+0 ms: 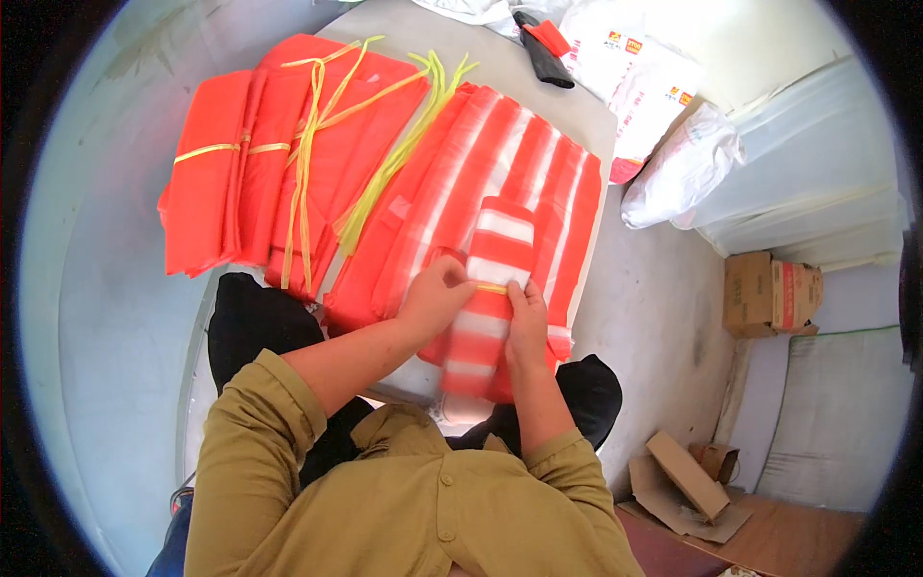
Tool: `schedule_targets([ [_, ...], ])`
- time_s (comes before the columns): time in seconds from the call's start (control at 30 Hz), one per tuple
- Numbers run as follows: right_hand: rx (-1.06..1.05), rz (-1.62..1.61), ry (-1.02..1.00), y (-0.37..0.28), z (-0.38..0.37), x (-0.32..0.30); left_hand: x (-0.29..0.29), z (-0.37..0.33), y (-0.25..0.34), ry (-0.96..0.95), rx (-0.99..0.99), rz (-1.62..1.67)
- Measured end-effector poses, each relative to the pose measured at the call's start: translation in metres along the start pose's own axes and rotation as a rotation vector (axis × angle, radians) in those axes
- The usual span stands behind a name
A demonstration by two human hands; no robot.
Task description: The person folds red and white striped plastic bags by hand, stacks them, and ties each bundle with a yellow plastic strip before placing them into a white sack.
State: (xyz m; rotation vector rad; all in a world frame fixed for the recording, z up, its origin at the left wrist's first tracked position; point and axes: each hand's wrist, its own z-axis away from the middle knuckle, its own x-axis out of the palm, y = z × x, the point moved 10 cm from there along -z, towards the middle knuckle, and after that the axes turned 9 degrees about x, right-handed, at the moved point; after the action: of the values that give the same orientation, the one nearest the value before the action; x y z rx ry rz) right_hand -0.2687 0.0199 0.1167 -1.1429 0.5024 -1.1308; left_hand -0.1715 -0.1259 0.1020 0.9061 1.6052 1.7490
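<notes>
A folded bundle of red-and-white striped plastic bags lies lengthwise before me, with a narrow yellow tie across its middle. My left hand is closed in a pinch at the tie's left end, by the bundle's edge. On the opposite edge my right hand grips the bundle, its thumb beside the tie and its other fingers hidden. Beneath lies a wide stack of striped bags. Loose yellow ties drape over the red stack to the left.
Tied red bundles lie at the table's left. Behind the table are white printed sacks and a stuffed whitish plastic bag. A black-and-red item rests at the table's far edge. Cardboard boxes and flattened cardboard stand right.
</notes>
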Motion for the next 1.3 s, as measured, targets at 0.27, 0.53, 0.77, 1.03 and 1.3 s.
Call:
schedule_targets([
  [0.27, 0.064, 0.168, -0.031, 0.006, -0.002, -0.013, 0.008, -0.003, 0.011, -0.014, 0.014, 0.163],
  [0.53, -0.102, 0.286, 0.107, -0.011, 0.002, -0.017, 0.012, -0.003, 0.018, -0.067, 0.089, -0.126],
  [0.77, -0.129, 0.279, 0.075, -0.012, -0.010, -0.017, 0.016, 0.001, 0.034, -0.097, 0.208, -0.193],
  [1.03, -0.760, 0.931, -0.033, -0.063, 0.037, 0.029, 0.062, 0.039, 0.080, -0.590, 0.544, -0.985],
  [1.3, -0.780, 1.424, -0.274, -0.055, 0.019, 0.081, 0.059, 0.047, 0.071, -0.736, 0.697, -1.042],
])
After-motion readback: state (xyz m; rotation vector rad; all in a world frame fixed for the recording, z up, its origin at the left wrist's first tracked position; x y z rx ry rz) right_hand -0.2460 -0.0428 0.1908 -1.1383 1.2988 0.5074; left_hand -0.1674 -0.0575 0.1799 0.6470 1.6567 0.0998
